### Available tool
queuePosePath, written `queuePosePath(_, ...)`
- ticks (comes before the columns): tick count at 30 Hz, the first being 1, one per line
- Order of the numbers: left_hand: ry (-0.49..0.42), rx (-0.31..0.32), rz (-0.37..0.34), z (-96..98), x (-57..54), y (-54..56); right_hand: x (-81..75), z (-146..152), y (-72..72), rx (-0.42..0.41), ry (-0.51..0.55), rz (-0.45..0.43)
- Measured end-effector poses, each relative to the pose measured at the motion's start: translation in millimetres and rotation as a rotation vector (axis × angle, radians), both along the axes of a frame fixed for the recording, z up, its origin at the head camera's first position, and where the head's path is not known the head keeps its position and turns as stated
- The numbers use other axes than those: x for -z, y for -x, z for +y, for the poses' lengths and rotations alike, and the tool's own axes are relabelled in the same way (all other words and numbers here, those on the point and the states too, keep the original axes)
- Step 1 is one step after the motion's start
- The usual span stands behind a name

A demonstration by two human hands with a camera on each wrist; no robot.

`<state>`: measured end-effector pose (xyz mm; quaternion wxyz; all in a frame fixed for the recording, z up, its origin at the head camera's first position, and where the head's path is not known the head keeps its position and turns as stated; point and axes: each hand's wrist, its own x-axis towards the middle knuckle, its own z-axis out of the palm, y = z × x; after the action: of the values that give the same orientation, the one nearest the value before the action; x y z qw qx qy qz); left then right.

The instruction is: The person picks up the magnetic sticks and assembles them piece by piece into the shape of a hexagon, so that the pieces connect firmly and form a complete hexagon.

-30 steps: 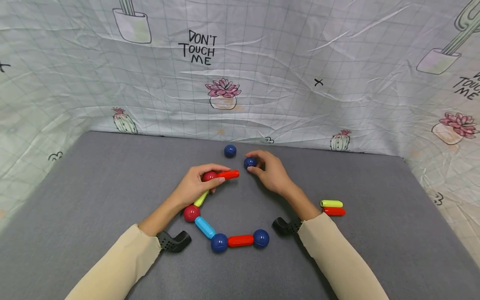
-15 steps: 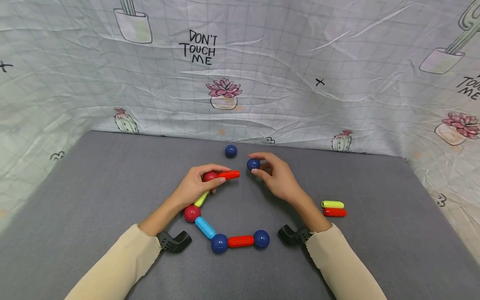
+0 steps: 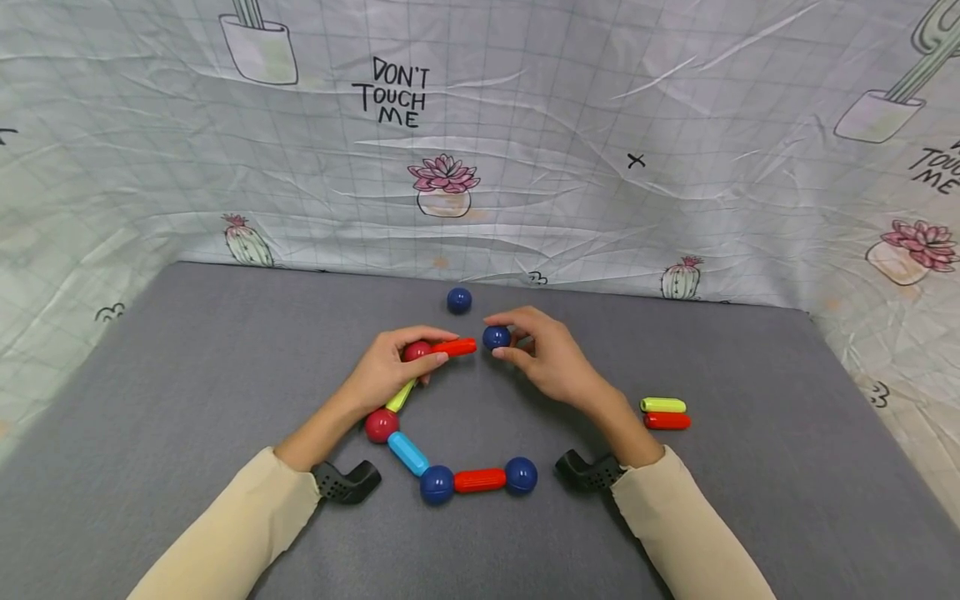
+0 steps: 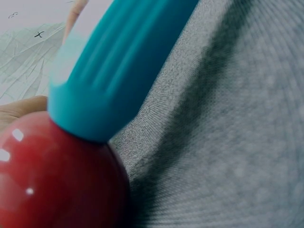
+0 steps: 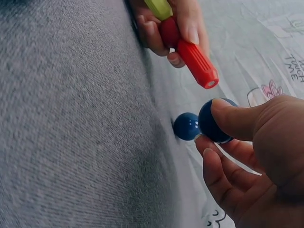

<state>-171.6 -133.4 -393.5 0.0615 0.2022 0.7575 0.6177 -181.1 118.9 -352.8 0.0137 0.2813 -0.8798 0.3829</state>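
My left hand [image 3: 390,367] pinches a dark red ball [image 3: 417,351] and the red magnetic rod [image 3: 459,347] joined to it, whose free end points right. From that ball a yellow-green rod [image 3: 401,396] runs to a second red ball [image 3: 382,425]. The chain goes on through a light blue rod [image 3: 408,454], a blue ball [image 3: 437,484], a red rod [image 3: 480,480] and another blue ball [image 3: 521,474]. My right hand [image 3: 551,354] holds a blue ball [image 5: 213,121] between thumb and fingers. A small gap separates this ball from the red rod's tip [image 5: 210,83].
One loose blue ball [image 3: 459,300] lies at the back of the grey table [image 3: 247,350]. To the right, a yellow-green rod [image 3: 663,405] and a red rod [image 3: 667,421] lie side by side. A printed cloth [image 3: 525,208] hangs behind the table.
My right hand first shifts slightly right, then comes back left with the blue ball, nearer the red rod's tip. My left hand and the chain keep their place.
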Motion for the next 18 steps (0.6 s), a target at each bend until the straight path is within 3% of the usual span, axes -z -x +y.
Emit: queuePosePath(18,-0.021,0.004,0.011,0.0,-0.5,-0.4,-4.1,-5.8,-5.7,-0.053,-0.002,0.043)
